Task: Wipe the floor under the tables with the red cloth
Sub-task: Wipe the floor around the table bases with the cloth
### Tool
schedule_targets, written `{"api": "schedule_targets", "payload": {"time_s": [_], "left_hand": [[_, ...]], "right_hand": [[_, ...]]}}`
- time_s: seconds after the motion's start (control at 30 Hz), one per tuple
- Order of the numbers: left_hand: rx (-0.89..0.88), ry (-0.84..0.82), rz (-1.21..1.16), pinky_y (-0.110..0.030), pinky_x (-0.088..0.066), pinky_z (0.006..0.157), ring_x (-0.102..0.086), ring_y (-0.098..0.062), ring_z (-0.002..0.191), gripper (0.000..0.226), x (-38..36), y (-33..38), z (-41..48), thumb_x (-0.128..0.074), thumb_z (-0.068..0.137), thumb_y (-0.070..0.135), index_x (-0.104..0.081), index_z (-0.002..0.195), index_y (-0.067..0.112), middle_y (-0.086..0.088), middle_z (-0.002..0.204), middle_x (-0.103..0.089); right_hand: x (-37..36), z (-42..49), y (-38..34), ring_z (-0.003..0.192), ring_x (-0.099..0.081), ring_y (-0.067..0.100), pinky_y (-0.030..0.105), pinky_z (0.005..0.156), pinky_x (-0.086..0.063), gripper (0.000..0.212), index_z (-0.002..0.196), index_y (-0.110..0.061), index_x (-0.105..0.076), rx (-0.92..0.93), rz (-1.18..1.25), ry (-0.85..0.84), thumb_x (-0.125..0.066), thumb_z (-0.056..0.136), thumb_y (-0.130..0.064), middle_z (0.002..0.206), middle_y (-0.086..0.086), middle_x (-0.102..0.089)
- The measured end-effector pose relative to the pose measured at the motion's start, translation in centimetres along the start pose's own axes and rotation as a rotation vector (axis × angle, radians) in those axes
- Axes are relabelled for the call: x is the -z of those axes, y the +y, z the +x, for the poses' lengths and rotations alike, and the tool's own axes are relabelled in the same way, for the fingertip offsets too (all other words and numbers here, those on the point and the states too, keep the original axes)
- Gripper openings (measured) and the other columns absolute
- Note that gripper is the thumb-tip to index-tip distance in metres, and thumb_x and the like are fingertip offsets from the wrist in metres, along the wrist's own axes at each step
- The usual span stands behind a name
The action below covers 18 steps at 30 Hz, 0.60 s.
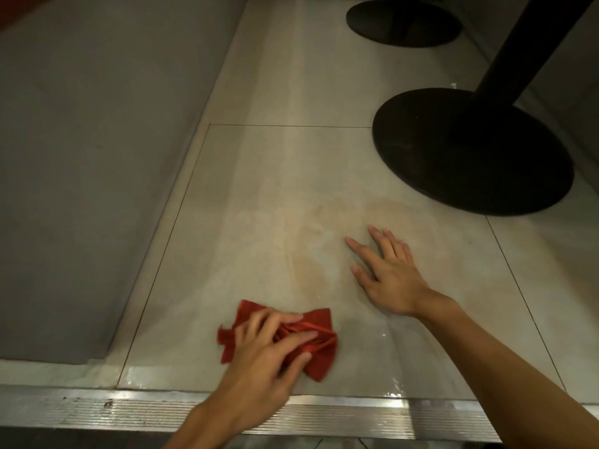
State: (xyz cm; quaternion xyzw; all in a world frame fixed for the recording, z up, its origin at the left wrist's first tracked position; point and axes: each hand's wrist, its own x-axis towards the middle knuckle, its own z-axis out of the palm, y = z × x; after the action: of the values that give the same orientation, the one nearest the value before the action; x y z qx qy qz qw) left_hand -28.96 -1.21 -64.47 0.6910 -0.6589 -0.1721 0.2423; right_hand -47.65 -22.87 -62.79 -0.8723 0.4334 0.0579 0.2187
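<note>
The left hand (259,361) has a wide grip: its fingers are spread and nearly straight, and they press down on the red cloth (319,322) rather than closing round it. The fingers are a little blurred. The cloth lies crumpled on the floor (275,176) in the lower middle of the frame, with loose corners sticking out to the left and right of the hand.

To the right and a little higher in the frame, the right hand (392,277) rests palm down on the tile, fingers fanned apart and holding nothing. It is well apart from the cloth. Between and above the two hands, a faint yellowish stain (311,254) marks the pale tile.

Along the bottom edge of the frame runs a ribbed metal strip (97,413). At right stands a black round table base (470,150) with its post (518,50) leaning up toward the upper right corner. A second base (402,22) sits at the top. A grey panel (81,157) fills the left side.
</note>
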Motion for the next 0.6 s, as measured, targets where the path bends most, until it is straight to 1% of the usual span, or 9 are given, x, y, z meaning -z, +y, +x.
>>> {"api": "schedule_targets", "payload": {"time_s": [0.07,0.17,0.33,0.43,0.5,0.53,0.6], "left_hand": [[-0.039,-0.034,0.021,-0.033,-0.027,0.097,-0.035,-0.009,0.124,0.032,-1.1,1.4,0.8,-0.048,0.093,0.052,-0.056,0.124,0.046,0.022,0.130,-0.045],[-0.101,-0.109,0.010,-0.031,-0.025,0.103,-0.029,-0.008,0.129,0.032,-1.3,1.7,1.2,-0.045,0.096,0.053,-0.054,0.126,0.047,0.023,0.135,-0.040],[-0.209,-0.219,-0.009,-0.035,-0.027,0.108,-0.032,-0.009,0.133,0.029,0.9,-0.6,-1.0,-0.051,0.095,0.054,-0.058,0.123,0.048,0.027,0.136,-0.039],[-0.200,-0.220,-0.002,-0.034,-0.025,0.109,-0.034,-0.012,0.134,0.029,2.6,-2.6,-1.9,-0.053,0.094,0.054,-0.059,0.122,0.050,0.029,0.137,-0.039],[-0.173,-0.202,0.004,-0.033,-0.026,0.107,-0.032,-0.011,0.134,0.030,3.5,-3.8,-1.8,-0.052,0.094,0.056,-0.059,0.122,0.051,0.030,0.137,-0.038],[-0.150,-0.184,0.006,-0.033,-0.026,0.107,-0.032,-0.010,0.133,0.030,3.8,-4.3,-1.4,-0.051,0.093,0.057,-0.059,0.122,0.052,0.030,0.137,-0.038],[-0.092,-0.116,0.011,-0.038,-0.025,0.109,-0.032,-0.010,0.131,0.033,4.0,-5.1,-0.4,-0.050,0.091,0.058,-0.059,0.122,0.051,0.029,0.136,-0.039]], "right_hand": [[0.1,0.0,0.1,0.146,0.024,0.018,0.043,0.119,0.012,0.054,0.150,-0.050,-0.005,-0.003,0.002,-0.012,-0.026,0.100,-0.053,0.162,-0.003,0.016],[0.2,0.0,0.2,0.146,0.023,0.018,0.043,0.119,0.011,0.055,0.150,-0.050,-0.005,-0.003,-0.005,-0.022,-0.026,0.100,-0.055,0.162,-0.003,0.016],[0.1,0.0,0.5,0.147,0.023,0.019,0.046,0.120,0.010,0.055,0.151,-0.049,-0.005,0.012,-0.008,-0.013,-0.025,0.099,-0.056,0.162,-0.004,0.016],[0.0,0.0,0.6,0.147,0.022,0.019,0.046,0.120,0.009,0.058,0.151,-0.049,-0.004,0.021,-0.004,-0.007,-0.022,0.097,-0.060,0.162,-0.004,0.016],[0.0,0.0,0.5,0.147,0.022,0.019,0.046,0.120,0.009,0.061,0.151,-0.048,-0.005,0.022,0.003,-0.010,-0.018,0.093,-0.062,0.162,-0.004,0.016],[0.0,0.0,0.4,0.147,0.022,0.019,0.046,0.120,0.009,0.063,0.151,-0.048,-0.005,0.019,0.006,-0.010,-0.017,0.091,-0.063,0.162,-0.004,0.015],[0.1,-0.1,0.4,0.147,0.022,0.019,0.045,0.120,0.009,0.063,0.151,-0.048,-0.006,0.013,0.005,-0.007,-0.017,0.090,-0.063,0.162,-0.004,0.015]]}}
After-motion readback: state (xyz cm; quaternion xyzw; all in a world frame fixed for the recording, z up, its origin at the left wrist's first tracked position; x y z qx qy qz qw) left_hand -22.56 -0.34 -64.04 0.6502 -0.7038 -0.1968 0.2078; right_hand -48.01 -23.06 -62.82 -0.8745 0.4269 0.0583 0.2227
